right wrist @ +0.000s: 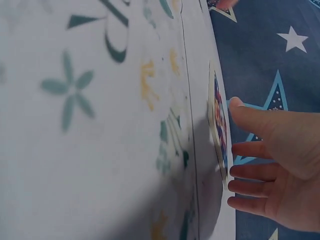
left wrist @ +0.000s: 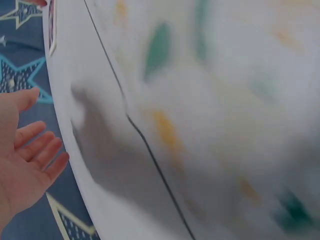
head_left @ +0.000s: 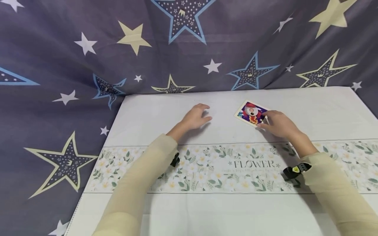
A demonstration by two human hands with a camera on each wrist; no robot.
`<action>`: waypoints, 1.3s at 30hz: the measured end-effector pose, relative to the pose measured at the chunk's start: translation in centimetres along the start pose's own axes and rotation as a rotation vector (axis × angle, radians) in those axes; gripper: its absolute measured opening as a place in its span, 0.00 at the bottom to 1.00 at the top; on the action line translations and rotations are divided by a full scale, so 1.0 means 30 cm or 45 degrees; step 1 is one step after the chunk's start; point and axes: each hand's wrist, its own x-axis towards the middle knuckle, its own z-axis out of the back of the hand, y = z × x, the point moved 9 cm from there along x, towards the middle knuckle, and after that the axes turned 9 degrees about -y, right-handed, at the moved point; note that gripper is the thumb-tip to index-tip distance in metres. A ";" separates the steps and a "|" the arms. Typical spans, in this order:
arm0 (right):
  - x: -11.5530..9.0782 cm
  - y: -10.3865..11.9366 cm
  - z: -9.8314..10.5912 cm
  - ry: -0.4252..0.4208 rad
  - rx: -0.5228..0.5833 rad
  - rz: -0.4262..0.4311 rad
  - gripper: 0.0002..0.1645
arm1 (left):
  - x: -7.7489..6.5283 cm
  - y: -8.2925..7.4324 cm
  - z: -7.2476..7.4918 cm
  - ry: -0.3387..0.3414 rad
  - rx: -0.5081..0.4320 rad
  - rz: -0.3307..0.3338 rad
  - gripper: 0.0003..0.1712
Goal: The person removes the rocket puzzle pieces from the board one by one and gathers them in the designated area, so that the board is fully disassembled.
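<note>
A picture card (head_left: pixel 251 113) with a pale border and a cartoon figure on purple lies on the white tablecloth, to the right of the middle. My right hand (head_left: pixel 280 124) is at the card's right side, thumb and fingertips overlapping its edge in the head view. From the right wrist, the right hand (right wrist: pixel 280 165) shows spread, relaxed fingers beside the card (right wrist: pixel 218 122). My left hand (head_left: pixel 195 117) hovers over the cloth to the left of the card, holding nothing. In the left wrist view the left hand (left wrist: pixel 30 160) has loosely extended fingers.
The white tablecloth (head_left: pixel 147 114) has a floral band (head_left: pixel 206 168) with the word FLOWER across it. Behind and to the left hangs a dark curtain (head_left: pixel 103 19) with stars, meeting the table's back edge. Each wrist wears a black strap (head_left: pixel 296 170).
</note>
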 end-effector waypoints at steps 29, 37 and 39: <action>0.038 -0.008 -0.028 0.054 -0.112 -0.014 0.42 | 0.264 -0.376 -0.212 0.137 0.100 -0.198 0.28; 0.049 -0.008 -0.026 0.061 -0.092 -0.002 0.41 | 0.257 -0.413 -0.259 0.184 0.198 -0.229 0.24; 0.048 -0.015 -0.024 0.061 -0.088 -0.022 0.41 | 0.260 -0.416 -0.267 0.186 0.241 -0.243 0.24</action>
